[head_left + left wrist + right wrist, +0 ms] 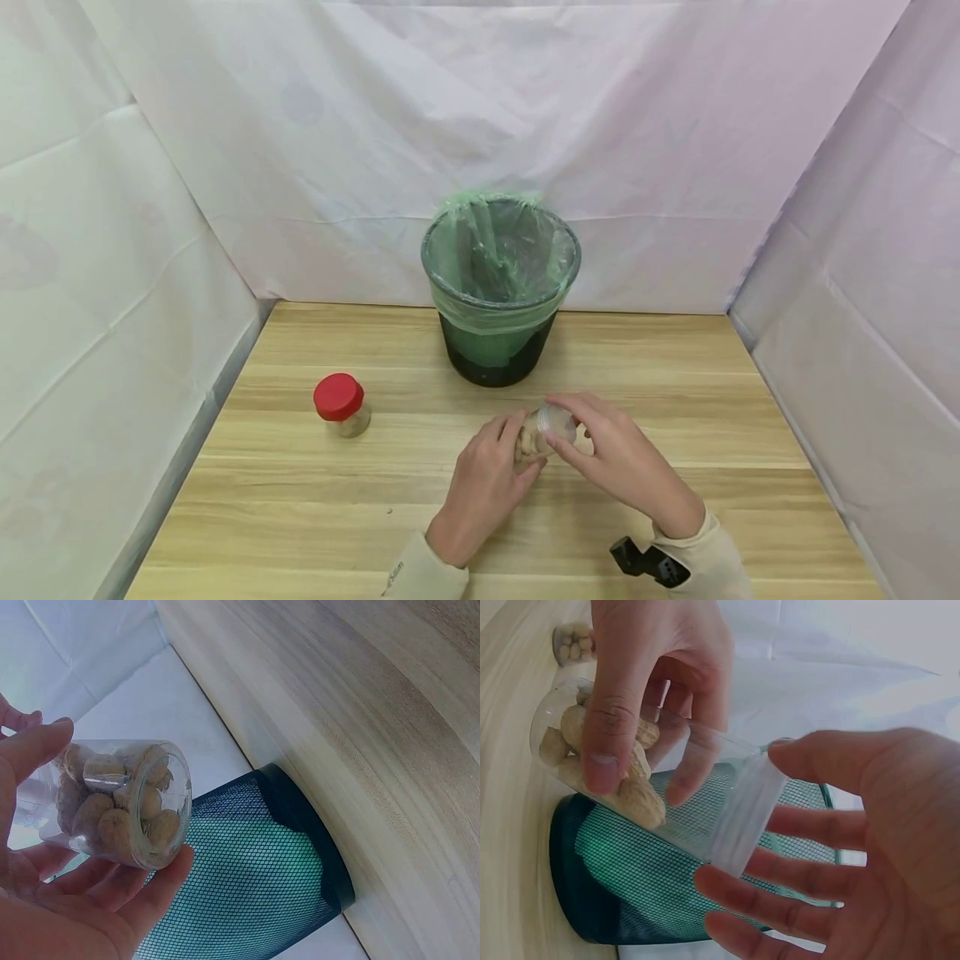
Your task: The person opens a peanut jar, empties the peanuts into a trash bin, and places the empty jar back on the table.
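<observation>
A clear plastic jar with several peanuts inside is tilted above the table, in front of the bin. My left hand grips its body, the thumb on one side and the fingers on the other. At the other end, my right hand pinches the jar's translucent lid between thumb and fingers. The lid sits on the jar's mouth. In the left wrist view the jar's base faces the camera, with peanuts gathered near it.
Behind the hands stands a black mesh bin lined with a green plastic bag. A second jar with a red lid stands upright on the wooden table to the left. White cloth surrounds the table at the back and sides.
</observation>
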`<state>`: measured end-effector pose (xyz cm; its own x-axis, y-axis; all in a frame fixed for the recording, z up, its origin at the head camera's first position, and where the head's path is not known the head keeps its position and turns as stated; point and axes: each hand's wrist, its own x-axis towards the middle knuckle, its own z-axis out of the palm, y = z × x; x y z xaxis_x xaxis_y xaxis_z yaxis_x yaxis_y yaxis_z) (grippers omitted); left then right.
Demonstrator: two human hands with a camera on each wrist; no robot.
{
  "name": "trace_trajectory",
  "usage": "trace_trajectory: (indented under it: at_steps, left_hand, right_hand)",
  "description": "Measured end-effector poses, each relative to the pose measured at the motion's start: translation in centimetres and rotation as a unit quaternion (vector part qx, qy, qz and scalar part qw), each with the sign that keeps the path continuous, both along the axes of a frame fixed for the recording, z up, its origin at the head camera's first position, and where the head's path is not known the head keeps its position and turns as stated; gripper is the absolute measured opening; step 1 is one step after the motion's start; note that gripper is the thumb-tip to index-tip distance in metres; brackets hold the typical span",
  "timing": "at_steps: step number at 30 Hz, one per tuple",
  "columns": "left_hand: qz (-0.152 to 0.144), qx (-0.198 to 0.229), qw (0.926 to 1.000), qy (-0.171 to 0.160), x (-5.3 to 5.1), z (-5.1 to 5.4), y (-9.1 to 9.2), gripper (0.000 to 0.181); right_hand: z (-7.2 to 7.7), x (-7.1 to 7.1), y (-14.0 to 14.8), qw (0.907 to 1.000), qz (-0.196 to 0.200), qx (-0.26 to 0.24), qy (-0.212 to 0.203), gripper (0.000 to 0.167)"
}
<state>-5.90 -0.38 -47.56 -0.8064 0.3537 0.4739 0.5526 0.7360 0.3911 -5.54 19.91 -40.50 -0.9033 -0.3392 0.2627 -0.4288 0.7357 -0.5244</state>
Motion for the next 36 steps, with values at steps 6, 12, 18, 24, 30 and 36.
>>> trace_trajectory:
  at_steps: [6,12,18,24,30,36]
  left_hand:
    - [0.003,-0.001,0.9998,0.017,-0.16,-0.24,-0.10,0.071]
    - [0.010,-0.007,0.9993,0.035,-0.25,-0.46,-0.26,0.072]
    - [0.025,-0.012,0.9985,0.047,-0.28,-0.59,-0.41,0.074]
    - [0.032,-0.010,0.9985,0.045,-0.35,-0.58,-0.41,0.074]
    - [0.034,-0.012,0.9982,0.048,-0.46,-0.68,-0.47,0.073]
    - [0.037,-0.011,0.9978,0.055,-0.47,-0.92,-0.42,0.074]
  right_hand:
    - [0.04,0.14,0.11,0.9996,0.010,0.018,0.018,0.050]
    - [0.27,-0.12,0.05,0.9997,-0.006,0.018,-0.018,0.064]
    - [0.32,-0.45,0.00,0.9988,-0.011,0.017,-0.044,0.055]
    - [0.11,-0.65,-0.01,0.9990,0.006,0.001,-0.045,0.044]
    - [0.15,-0.69,-0.07,0.9990,0.038,0.007,-0.022,0.051]
    - [0.19,-0.66,-0.15,0.9988,0.044,0.021,-0.005,0.060]
